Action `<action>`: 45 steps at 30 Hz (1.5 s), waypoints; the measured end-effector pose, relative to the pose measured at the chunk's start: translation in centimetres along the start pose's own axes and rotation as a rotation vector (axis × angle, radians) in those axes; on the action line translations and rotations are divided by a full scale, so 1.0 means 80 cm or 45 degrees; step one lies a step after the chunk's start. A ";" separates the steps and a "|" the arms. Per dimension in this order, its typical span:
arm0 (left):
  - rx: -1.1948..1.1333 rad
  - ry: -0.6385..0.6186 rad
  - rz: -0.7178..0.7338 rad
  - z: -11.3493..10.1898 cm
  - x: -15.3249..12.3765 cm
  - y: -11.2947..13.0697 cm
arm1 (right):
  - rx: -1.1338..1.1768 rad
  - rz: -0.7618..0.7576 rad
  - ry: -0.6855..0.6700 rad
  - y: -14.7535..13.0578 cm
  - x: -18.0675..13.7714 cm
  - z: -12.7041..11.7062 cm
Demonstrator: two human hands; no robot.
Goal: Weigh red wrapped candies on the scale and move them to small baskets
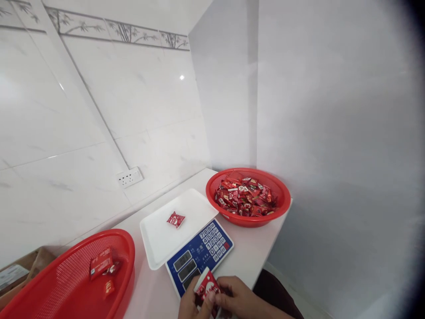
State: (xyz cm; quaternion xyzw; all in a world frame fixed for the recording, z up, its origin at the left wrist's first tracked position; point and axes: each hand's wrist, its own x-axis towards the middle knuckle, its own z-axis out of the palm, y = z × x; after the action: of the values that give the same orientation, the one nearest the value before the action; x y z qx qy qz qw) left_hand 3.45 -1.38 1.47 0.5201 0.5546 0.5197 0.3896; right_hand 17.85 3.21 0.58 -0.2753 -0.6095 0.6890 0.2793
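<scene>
While both hands — left hand (191,303), right hand (241,299) — pinch a red packet (206,285), the white counter (255,248) meets tiled walls (99,110).

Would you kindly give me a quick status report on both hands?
Left hand and right hand both grip red packet. One sachet on scale tray. Nothing in the way.

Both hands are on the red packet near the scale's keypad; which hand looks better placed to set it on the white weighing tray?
Probably the left hand. It holds the red packet on the side nearer the white weighing tray, which lies forward-left. The right hand sits farther right and would have to cross over the blue keypad.
</scene>
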 end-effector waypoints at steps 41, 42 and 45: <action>-0.436 -0.194 -0.251 -0.007 -0.004 0.005 | -0.136 -0.136 0.020 0.008 0.000 -0.007; -0.421 -0.219 -0.249 -0.008 -0.003 0.004 | -0.139 -0.141 0.019 0.009 0.001 -0.007; -0.393 -0.283 -0.249 -0.012 -0.001 0.000 | -0.142 -0.155 0.011 0.010 0.001 -0.008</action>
State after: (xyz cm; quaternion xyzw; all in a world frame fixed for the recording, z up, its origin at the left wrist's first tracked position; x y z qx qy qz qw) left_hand 2.50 -1.65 1.64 0.4523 0.4698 0.4976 0.5720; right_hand 18.20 3.59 -0.29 -0.2558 -0.6613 0.6346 0.3077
